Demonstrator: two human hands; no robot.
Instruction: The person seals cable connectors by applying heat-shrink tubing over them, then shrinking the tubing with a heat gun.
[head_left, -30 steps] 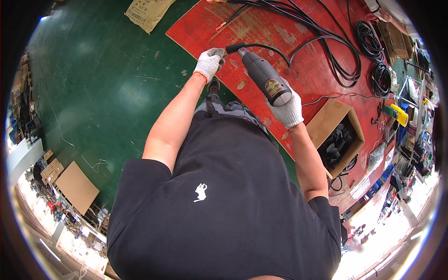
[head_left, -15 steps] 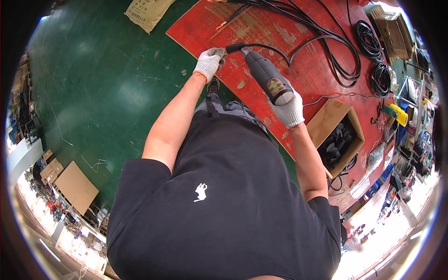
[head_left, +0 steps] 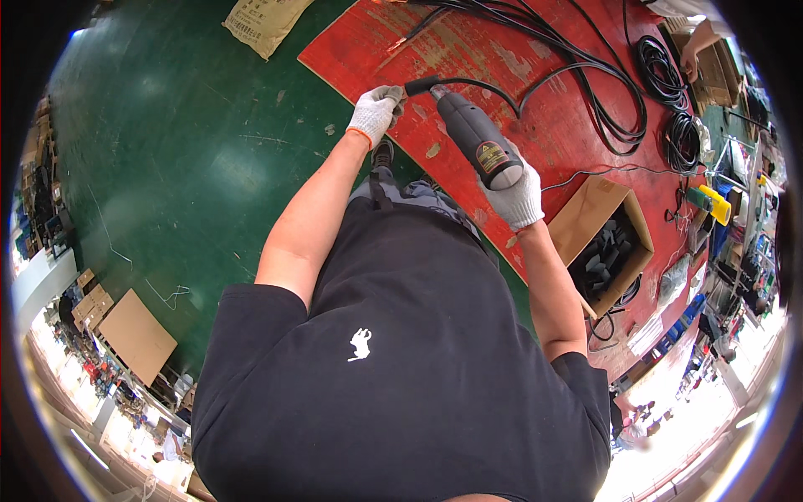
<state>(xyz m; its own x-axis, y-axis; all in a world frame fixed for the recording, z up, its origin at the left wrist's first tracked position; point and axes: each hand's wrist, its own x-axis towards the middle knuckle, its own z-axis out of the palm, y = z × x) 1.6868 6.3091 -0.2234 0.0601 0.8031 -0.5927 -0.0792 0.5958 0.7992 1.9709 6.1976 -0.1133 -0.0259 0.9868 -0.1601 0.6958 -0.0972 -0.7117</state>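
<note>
My left hand (head_left: 375, 111), in a white knit glove, pinches the end of a black cable (head_left: 485, 86) over the red board's edge. A thicker black sleeve (head_left: 421, 84) surrounds the cable just right of my fingers. My gloved right hand (head_left: 514, 197) is wrapped round a dark grey heat gun (head_left: 470, 130), its handle mostly hidden by the body. The metal nozzle points up and left, close beneath the sleeve. From there the cable runs right across the worn red board (head_left: 456, 171).
An open cardboard box (head_left: 595, 201) of black pieces stands right of my forearm. Cable coils (head_left: 657, 71) lie at the far right. Another person's hand (head_left: 691, 60) reaches beside a second carton (head_left: 713, 71). A paper sack (head_left: 263, 25) lies on the green floor (head_left: 192, 125).
Another person's arm has come in at the upper right, by the carton. The heat gun has shifted very slightly; my left hand and the sleeve look unmoved.
</note>
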